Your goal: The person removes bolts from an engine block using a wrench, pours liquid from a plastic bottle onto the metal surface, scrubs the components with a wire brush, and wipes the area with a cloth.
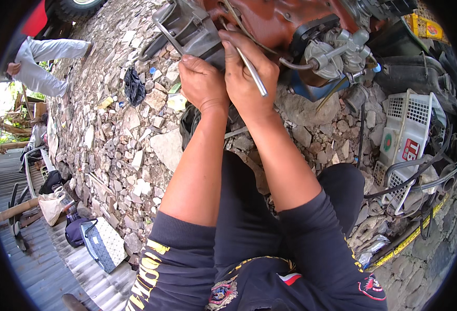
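Observation:
Both my arms reach forward to a grey cast-metal bracket (200,33) beside a reddish-brown engine block (270,18). My left hand (202,83) is closed at the bracket's near edge, thumb on top; its other fingers are hidden. In my right hand (252,72) a slim silver metal rod (254,75) lies between thumb and fingers, its near end sticking out toward me. The rod's far end is hidden by my fingers. Right of that hand, a silver pump-like part (337,57) with a short hose is fixed to the engine.
Rubble and broken stone (119,135) cover the ground. A white plastic crate (404,124) with hoses stands at right, near a black case (420,78). Corrugated metal sheets (42,259) and a patterned bag (104,243) lie at lower left. Another person's legs (47,62) show at upper left.

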`<action>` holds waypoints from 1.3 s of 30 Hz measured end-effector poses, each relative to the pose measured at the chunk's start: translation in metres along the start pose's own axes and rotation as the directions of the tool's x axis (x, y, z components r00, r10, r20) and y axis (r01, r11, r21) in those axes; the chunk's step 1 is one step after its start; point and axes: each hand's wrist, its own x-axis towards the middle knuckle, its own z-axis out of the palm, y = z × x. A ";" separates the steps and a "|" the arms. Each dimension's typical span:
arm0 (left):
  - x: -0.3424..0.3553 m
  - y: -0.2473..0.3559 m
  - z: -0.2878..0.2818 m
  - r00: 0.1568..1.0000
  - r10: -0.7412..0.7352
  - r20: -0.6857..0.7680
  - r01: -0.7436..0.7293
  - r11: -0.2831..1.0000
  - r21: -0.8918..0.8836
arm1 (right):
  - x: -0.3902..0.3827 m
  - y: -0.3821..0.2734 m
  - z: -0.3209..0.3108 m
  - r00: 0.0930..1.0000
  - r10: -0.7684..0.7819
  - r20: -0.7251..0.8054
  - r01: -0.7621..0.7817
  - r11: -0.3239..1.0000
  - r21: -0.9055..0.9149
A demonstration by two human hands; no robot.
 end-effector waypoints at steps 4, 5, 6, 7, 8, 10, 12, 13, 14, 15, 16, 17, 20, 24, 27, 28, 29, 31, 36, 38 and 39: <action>0.001 -0.001 -0.001 0.997 0.016 -0.076 -0.015 1.000 0.023 | -0.008 -0.005 -0.001 0.995 0.083 0.048 -0.079 0.993 -0.085; 0.003 -0.003 -0.001 0.998 0.012 -0.055 -0.011 1.000 0.020 | -0.008 -0.009 -0.001 0.996 0.086 0.030 -0.084 0.994 -0.066; 0.005 -0.004 0.000 0.999 0.007 -0.035 -0.006 1.000 0.017 | -0.004 -0.011 -0.002 0.999 0.034 0.023 -0.034 0.999 -0.008; 0.005 -0.004 0.001 1.000 0.003 -0.010 -0.003 1.000 0.016 | -0.007 -0.008 -0.003 0.997 0.068 0.044 -0.066 0.996 -0.058; 0.005 -0.003 0.002 1.000 -0.001 -0.009 0.001 1.000 0.000 | -0.012 -0.004 -0.003 0.993 0.103 0.064 -0.096 0.990 -0.107; 0.002 -0.005 0.002 0.998 0.029 -0.047 -0.029 1.000 0.000 | -0.014 -0.003 -0.003 0.981 0.168 0.101 -0.145 0.969 -0.200; 0.006 -0.008 0.003 0.996 0.045 -0.080 -0.044 0.999 0.017 | -0.007 -0.004 0.000 0.995 0.071 0.070 -0.063 0.992 -0.107; 0.006 -0.009 0.004 0.997 0.044 -0.063 -0.044 0.999 0.009 | -0.005 -0.007 -0.002 0.998 0.034 0.049 -0.030 0.997 -0.068; 0.006 -0.010 0.004 0.998 0.043 -0.047 -0.043 0.999 0.000 | -0.001 -0.014 -0.002 1.000 0.014 0.027 -0.013 0.998 -0.063; 0.006 -0.011 0.004 0.999 0.042 -0.032 -0.042 0.999 -0.008 | -0.005 -0.012 -0.002 0.998 0.025 0.059 -0.017 0.991 -0.133; 0.007 -0.007 0.005 1.000 0.011 -0.029 -0.010 0.999 0.039 | -0.007 -0.007 -0.002 0.996 0.028 0.087 -0.010 0.980 -0.200; 0.006 -0.005 0.005 0.999 0.009 -0.032 -0.008 1.000 0.029 | -0.009 -0.002 -0.002 0.993 0.034 0.114 -0.002 0.964 -0.266; 0.005 -0.005 0.001 1.000 0.003 -0.021 -0.003 1.000 0.011 | -0.001 -0.010 -0.004 0.995 0.014 0.094 0.002 0.986 -0.168; 0.006 -0.001 -0.002 1.000 -0.012 -0.005 0.012 1.000 0.006 | -0.007 -0.010 -0.005 0.980 0.072 0.186 -0.009 0.946 -0.323; 0.004 -0.005 0.003 0.999 0.021 -0.035 -0.021 1.000 -0.001 | 0.001 -0.011 -0.006 0.987 0.011 0.159 0.021 0.980 -0.196; 0.006 -0.006 0.002 1.000 0.004 -0.004 -0.004 1.000 0.006 | 0.000 -0.011 -0.006 0.989 0.000 0.147 0.023 0.988 -0.153; 0.006 -0.008 0.003 1.000 0.017 -0.021 -0.017 1.000 0.017 | -0.003 -0.010 -0.007 0.987 0.014 0.160 0.019 0.980 -0.199; 0.006 -0.008 0.005 0.997 0.046 -0.057 -0.045 0.999 0.031 | -0.006 -0.007 -0.007 0.982 0.034 0.185 0.022 0.957 -0.290; 0.006 -0.008 0.001 1.000 0.009 -0.013 -0.008 1.000 0.015 | -0.001 -0.010 -0.008 0.984 0.037 0.175 0.004 0.973 -0.229; 0.007 -0.003 0.001 1.000 -0.008 -0.019 0.009 0.999 0.036 | 0.000 -0.008 -0.009 0.983 0.033 0.180 0.007 0.976 -0.218; 0.006 -0.002 0.000 0.999 0.003 -0.034 -0.002 1.000 0.030 | -0.010 0.000 -0.010 0.983 0.045 0.180 -0.006 0.977 -0.215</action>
